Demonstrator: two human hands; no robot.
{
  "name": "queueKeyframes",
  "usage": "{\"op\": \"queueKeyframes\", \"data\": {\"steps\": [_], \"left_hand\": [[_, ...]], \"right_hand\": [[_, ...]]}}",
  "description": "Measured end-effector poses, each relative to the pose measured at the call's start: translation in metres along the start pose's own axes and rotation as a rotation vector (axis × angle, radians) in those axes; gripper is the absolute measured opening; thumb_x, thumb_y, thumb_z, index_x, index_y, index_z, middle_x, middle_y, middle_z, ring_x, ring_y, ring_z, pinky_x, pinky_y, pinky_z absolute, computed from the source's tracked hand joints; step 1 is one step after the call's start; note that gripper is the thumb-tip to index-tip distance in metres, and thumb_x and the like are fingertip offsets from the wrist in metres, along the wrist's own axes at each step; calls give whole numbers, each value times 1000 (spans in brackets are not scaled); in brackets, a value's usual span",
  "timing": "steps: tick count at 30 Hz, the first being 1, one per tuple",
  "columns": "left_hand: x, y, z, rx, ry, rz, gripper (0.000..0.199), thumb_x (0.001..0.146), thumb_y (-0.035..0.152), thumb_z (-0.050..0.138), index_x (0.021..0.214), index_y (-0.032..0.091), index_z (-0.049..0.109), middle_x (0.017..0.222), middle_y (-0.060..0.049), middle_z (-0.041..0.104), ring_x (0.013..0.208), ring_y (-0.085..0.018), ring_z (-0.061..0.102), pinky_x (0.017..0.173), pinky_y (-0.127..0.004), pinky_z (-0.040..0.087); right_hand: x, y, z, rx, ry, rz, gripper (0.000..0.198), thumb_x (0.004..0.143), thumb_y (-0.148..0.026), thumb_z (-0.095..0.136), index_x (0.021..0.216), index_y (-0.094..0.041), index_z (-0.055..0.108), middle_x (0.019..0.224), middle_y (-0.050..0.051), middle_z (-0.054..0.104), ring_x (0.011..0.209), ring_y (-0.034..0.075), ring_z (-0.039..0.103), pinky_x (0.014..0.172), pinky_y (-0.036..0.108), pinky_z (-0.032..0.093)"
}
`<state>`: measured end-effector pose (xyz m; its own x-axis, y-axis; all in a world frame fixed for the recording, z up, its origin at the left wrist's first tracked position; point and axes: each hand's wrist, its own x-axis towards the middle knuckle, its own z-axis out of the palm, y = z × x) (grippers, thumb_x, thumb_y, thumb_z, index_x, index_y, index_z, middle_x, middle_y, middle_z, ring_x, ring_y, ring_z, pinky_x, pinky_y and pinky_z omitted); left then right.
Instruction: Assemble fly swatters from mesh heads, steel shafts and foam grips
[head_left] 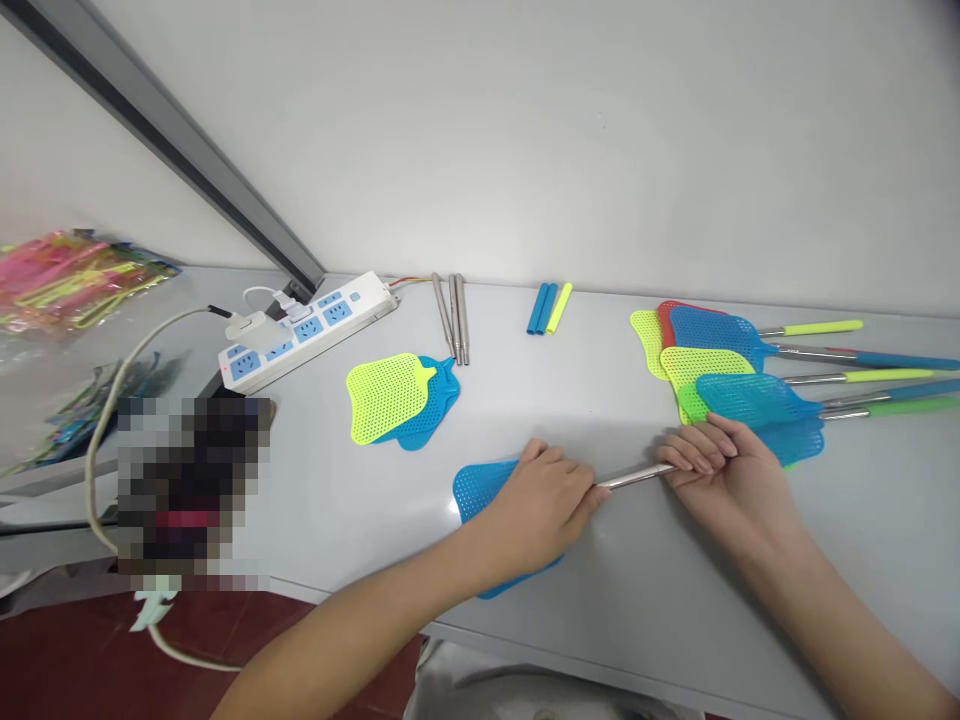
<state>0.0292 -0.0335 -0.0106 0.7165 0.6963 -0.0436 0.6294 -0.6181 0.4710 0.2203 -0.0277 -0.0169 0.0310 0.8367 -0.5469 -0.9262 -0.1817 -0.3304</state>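
Observation:
A blue fly swatter point(478, 489) lies low over the table in front of me, its head partly hidden beneath my left hand point(541, 505). That hand is closed around the neck, where the head meets the metal rod point(634, 477). My right hand point(724, 475) has its fingers wrapped around the rod's other end, hiding whatever is there. Just beyond the right hand is a pile of fly swatters with blue point(757, 400), yellow point(694, 368) and red heads and coloured handles. Loose yellow point(386, 398) and blue point(429, 428) swatter heads overlap to the left.
Several metal rods point(459, 320) lie near the wall, beside two blue tubes point(541, 308) and a yellow tube point(559, 308). A white power strip point(315, 330) with plugs and a cable point(101, 440) is at the left. Plastic-wrapped bundles point(82, 280) and a blurred-out object point(195, 490) are farther left.

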Motion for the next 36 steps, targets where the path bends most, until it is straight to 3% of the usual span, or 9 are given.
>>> {"op": "queueKeyframes", "data": {"steps": [20,36], "left_hand": [[0,0,-2,-20,-16,8,33,91,29,25,67,16,44,65,0,52,67,-13,42,72,-30,29],[1,1,0,21,-34,16,33,91,27,23,68,16,44,67,-1,55,66,-14,43,71,-31,30]], "right_hand": [[2,-2,0,25,17,61,36,72,-13,48,52,-19,20,44,-7,20,39,8,24,39,21,31],[1,0,0,21,3,31,35,73,-13,46,52,-19,19,45,-7,18,39,8,24,39,21,31]]}}
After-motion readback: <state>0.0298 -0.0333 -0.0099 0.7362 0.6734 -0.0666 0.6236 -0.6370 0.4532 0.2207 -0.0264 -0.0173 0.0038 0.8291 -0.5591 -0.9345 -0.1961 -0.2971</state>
